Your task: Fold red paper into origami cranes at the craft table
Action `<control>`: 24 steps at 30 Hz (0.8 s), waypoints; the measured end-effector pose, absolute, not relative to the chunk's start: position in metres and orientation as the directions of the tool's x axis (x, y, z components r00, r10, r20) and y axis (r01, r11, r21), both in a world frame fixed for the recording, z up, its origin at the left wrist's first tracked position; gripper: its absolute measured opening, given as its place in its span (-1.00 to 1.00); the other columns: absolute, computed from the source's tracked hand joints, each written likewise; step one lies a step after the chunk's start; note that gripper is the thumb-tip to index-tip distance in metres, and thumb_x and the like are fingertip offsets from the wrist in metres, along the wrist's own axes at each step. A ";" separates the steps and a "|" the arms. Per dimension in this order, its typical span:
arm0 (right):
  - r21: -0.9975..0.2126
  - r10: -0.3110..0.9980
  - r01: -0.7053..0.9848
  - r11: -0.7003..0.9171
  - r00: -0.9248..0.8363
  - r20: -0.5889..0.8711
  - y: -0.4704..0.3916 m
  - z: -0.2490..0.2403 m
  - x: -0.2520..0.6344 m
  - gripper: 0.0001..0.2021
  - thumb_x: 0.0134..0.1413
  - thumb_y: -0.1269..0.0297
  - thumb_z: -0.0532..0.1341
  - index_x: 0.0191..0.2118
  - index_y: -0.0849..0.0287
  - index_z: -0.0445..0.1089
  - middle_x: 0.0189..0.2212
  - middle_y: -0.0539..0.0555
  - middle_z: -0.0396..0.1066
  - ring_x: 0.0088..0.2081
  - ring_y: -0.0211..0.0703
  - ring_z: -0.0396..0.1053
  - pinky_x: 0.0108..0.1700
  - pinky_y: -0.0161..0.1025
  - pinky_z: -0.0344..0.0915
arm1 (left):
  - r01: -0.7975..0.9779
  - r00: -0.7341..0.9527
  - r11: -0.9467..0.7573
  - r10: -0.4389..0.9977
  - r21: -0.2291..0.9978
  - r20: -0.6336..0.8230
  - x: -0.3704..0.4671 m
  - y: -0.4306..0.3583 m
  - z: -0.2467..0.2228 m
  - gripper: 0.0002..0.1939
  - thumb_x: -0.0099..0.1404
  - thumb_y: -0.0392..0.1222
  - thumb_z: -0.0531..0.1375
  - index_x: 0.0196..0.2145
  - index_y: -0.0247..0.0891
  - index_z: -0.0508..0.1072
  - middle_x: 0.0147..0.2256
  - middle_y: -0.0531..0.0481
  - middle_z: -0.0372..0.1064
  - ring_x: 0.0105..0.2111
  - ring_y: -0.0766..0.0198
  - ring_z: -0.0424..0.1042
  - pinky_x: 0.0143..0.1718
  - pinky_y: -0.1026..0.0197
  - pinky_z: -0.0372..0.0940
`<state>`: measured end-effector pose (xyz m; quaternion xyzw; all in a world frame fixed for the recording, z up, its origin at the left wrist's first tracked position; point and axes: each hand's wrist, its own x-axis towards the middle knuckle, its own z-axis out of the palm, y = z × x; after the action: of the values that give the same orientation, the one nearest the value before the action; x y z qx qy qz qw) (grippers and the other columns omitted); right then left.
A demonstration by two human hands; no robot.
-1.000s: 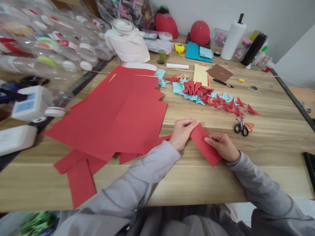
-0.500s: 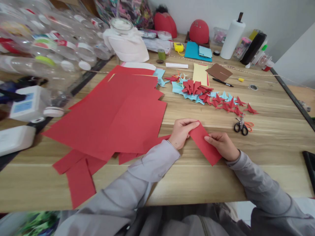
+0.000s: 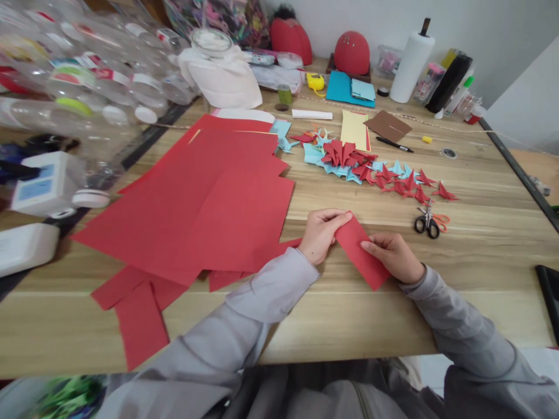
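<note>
A narrow rectangle of red paper (image 3: 360,250) slants between my two hands above the wooden table. My left hand (image 3: 321,235) pinches its upper left corner, thumb on top. At its right edge, my right hand (image 3: 395,255) holds it with the thumb on the face and the fingers hidden behind. Large red sheets (image 3: 209,198) lie in an overlapping stack to the left of my hands, with smaller red strips (image 3: 142,326) at their lower edge. Folded red and blue paper pieces (image 3: 340,154) are spread beyond my hands.
Scissors (image 3: 428,224) with black and orange handles lie right of my hands. Farther back are a black pen (image 3: 394,144), yellow paper (image 3: 355,131), brown paper (image 3: 388,125) and a yellow tape measure (image 3: 315,81). Plastic bottles (image 3: 109,87) crowd the left side.
The view has shifted very slightly. The lower end of the red paper has moved a little up and to the left; both hands keep their hold on it.
</note>
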<state>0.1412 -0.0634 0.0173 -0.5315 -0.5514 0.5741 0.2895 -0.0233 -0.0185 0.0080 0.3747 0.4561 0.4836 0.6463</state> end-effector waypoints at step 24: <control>-0.967 0.972 -0.127 -0.222 0.045 -0.230 -0.054 0.006 0.148 -0.71 -0.24 0.10 0.40 -0.42 0.21 0.46 -0.54 -0.04 0.39 -0.56 -0.36 0.20 -0.56 -0.38 0.11 | -0.035 0.083 -0.037 0.996 0.999 0.040 -0.024 -0.019 0.000 -0.76 0.14 -0.05 0.23 -0.42 -0.31 0.43 -0.56 0.05 0.33 -0.70 0.46 0.17 -0.61 0.32 0.11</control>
<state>0.1476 -0.0540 0.0058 -0.5371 -0.3933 0.5681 0.4839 -0.0239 -0.0191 -0.0004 0.5216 0.4605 0.4963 0.5192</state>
